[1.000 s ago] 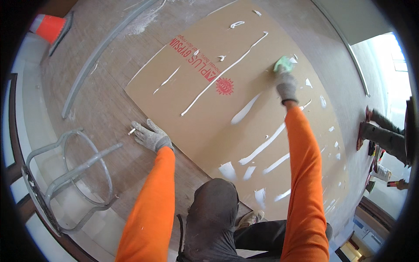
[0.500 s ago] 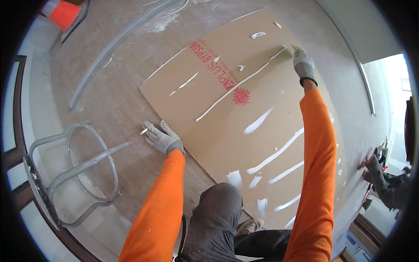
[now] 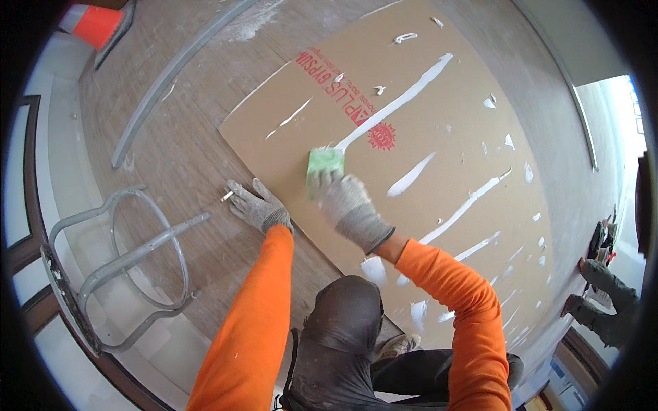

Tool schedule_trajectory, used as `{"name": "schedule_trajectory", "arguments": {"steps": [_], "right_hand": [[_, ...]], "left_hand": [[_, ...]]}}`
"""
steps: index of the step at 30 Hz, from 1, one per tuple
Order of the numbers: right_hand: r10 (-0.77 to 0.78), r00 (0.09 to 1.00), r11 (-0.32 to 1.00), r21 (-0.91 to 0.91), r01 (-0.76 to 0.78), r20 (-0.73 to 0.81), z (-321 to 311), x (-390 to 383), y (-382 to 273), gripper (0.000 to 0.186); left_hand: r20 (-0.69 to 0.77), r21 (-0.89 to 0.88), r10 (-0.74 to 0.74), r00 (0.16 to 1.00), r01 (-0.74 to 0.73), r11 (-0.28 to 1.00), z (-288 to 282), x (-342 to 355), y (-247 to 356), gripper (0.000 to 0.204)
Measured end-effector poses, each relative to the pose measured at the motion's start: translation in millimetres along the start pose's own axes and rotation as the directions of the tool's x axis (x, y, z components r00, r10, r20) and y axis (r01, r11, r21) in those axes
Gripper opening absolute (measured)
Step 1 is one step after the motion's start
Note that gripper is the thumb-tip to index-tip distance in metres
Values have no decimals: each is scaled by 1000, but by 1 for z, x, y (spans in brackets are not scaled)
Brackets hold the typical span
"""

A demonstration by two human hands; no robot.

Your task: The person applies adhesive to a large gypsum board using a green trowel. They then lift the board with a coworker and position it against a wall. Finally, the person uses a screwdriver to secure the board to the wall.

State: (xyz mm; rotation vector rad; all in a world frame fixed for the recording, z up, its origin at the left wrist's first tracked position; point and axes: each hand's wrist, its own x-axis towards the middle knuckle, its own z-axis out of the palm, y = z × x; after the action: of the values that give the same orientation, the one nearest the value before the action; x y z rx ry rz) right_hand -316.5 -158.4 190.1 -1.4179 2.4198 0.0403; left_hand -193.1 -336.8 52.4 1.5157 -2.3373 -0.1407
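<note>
Fingers (image 3: 329, 181) of the right hand (image 3: 348, 207), curled, grip a green spreader (image 3: 325, 159).

Orange cone (image 3: 98, 27) near long grey strip (image 3: 162, 80), plus grey tubular frame (image 3: 147, 247).

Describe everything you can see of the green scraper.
The green scraper is a flat, roughly rectangular, pale-green piece, plastic-looking, with whitish smears. The gloved right hand grips its near part, hiding some of it. It is over the brown board, its upper right corner at the lower end of a long white strip. Blur obscures finer detail; any handle cannot be made out.
</note>
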Motion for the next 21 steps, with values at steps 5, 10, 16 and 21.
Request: {"name": "schedule_trajectory", "arguments": {"steps": [5, 10, 16, 21], "right_hand": [[-276, 956, 958, 55, 282, -100, 41, -64, -3, 47], [-308, 950, 950, 69, 305, 47, -8, -95, 29, 60], [-496, 868, 868, -5, 496, -20, 43, -88, 34, 59], [-485, 855, 874, 54, 484, 186, 70, -149, 24, 52]], "left_hand": [[-44, -27, 33, 999, -34, 999, 0, 1, 5, 68], [-47, 32, 27, 999, -25, 999, -5, 3, 1, 68], [-22, -8, 39, 999, -39, 999, -6, 3, 8, 69], [-48, -5, 65, 997, -65, 998, -6, 0, 10, 69]]}}
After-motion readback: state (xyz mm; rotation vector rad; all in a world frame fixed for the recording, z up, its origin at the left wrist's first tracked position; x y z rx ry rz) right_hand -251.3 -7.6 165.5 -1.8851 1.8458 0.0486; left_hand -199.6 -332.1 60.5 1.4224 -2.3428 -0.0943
